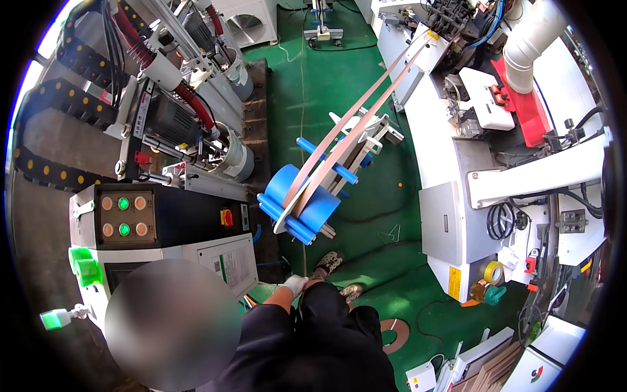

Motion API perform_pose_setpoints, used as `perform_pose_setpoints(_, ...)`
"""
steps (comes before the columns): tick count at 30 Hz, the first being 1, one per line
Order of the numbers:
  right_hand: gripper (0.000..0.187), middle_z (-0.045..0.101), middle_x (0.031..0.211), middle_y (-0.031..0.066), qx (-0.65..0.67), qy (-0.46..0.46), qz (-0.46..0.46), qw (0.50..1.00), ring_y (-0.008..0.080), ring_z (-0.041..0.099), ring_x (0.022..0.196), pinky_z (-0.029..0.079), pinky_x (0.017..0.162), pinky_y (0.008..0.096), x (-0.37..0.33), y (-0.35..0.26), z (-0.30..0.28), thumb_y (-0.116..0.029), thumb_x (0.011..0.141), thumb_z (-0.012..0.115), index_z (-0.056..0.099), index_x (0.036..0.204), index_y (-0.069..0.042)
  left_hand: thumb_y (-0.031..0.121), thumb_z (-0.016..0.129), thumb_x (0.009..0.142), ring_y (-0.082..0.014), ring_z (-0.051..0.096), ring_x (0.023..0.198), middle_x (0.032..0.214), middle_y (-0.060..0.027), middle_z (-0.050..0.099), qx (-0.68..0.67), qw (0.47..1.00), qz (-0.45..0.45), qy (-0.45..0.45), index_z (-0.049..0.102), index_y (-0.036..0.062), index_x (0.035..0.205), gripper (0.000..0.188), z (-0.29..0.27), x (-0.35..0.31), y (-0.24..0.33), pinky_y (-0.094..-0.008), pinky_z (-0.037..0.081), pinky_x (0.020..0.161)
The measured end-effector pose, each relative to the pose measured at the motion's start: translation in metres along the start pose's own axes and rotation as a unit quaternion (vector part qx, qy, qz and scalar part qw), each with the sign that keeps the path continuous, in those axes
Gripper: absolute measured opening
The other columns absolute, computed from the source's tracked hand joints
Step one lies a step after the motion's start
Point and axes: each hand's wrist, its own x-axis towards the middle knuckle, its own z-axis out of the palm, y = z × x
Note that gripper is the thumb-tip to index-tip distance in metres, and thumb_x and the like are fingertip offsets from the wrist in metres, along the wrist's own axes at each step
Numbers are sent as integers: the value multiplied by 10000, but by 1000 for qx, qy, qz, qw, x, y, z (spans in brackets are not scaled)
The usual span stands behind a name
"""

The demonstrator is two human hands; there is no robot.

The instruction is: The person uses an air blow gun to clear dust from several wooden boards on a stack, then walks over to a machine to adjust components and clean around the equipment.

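Note:
My left hand (pixel 296 284), in a white glove, hangs low beside my leg, close to the corner of the machine cabinet. Its fingers are too small to make out, so whether it holds anything is unclear. No right hand shows. Ahead of me stands a reel stand with a large blue roller (pixel 302 196) and smaller blue rods around it. Two long brown strips (pixel 353 134) run from the roller up to a machine at the far right.
On the left stands a control cabinet (pixel 163 215) with lit buttons; a blurred patch covers its lower part. Behind it are motors and buckets (pixel 236 160). A white workbench (pixel 447 215) lines the right, with yellow tape (pixel 494 272). A brown coil (pixel 396 336) and cables lie on the green floor.

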Motion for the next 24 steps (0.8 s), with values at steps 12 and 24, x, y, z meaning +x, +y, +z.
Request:
perform_pose_setpoints(12,271,566,782,56,44,-24,-63,997,279,613,725,513,642,401,33,42,-58,-332,931,477,560,988,-81,223,668,838,-359,662,1021,1092,-171,688,609,787,64,-75,695,28,1079,311,7,-183,15,-447,531,874)
perform_pose_setpoints(24,283,531,739,22,104,-57,-29,993,257,600,687,512,616,400,10,158,-109,-373,967,439,538,986,-108,414,479,928,-339,659,944,1041,-158,671,369,914,-50,-162,628,43,1074,426,111,-300,-191,-438,519,802)
